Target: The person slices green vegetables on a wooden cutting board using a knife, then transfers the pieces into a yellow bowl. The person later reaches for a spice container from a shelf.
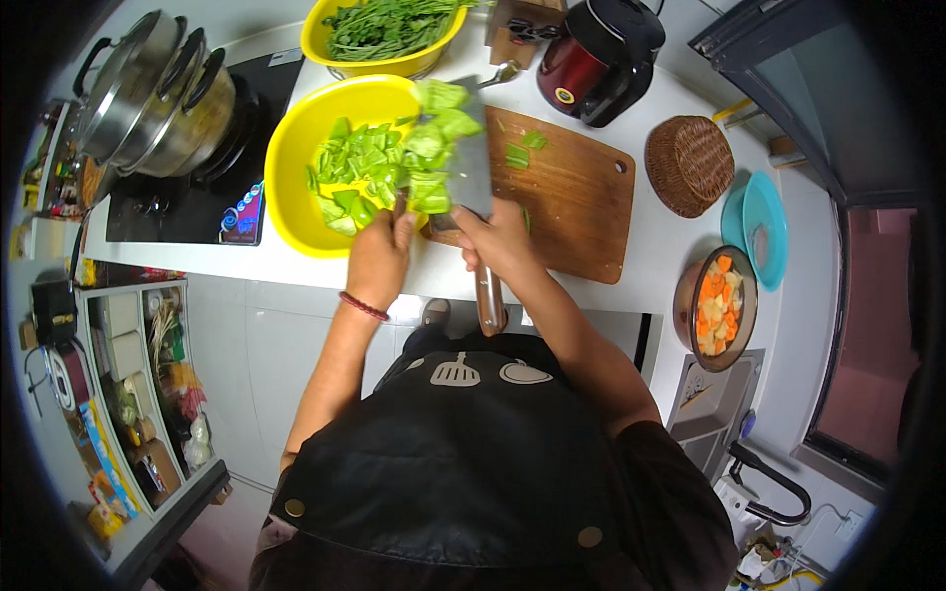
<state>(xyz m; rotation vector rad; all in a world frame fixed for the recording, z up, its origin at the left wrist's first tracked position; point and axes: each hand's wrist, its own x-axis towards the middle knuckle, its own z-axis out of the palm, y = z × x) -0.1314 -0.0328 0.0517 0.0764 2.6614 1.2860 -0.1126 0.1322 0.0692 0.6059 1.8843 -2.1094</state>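
Note:
My right hand [499, 233] grips a wide cleaver [471, 159] near the heel of its blade, with the wooden handle pointing toward me. Cut green pepper pieces [436, 137] lie on the flat blade, tilted over the right rim of a yellow plastic basin [284, 177]. More pepper pieces [362, 159] are inside the basin. At the basin's near right edge, my left hand [380, 255] holds a slim dark object, partly hidden, which I cannot identify. The wooden cutting board [576, 199] lies to the right, partly under the cleaver, with a few pepper bits on it.
Behind stands a second yellow basin [325, 63] of leafy greens. A steamer pot [159, 103] sits on the black cooktop [177, 214] at left. A red kettle [599, 63] stands beyond the board; a wicker basket [687, 166] and a bowl of cut carrots and pale chunks [687, 310] are right.

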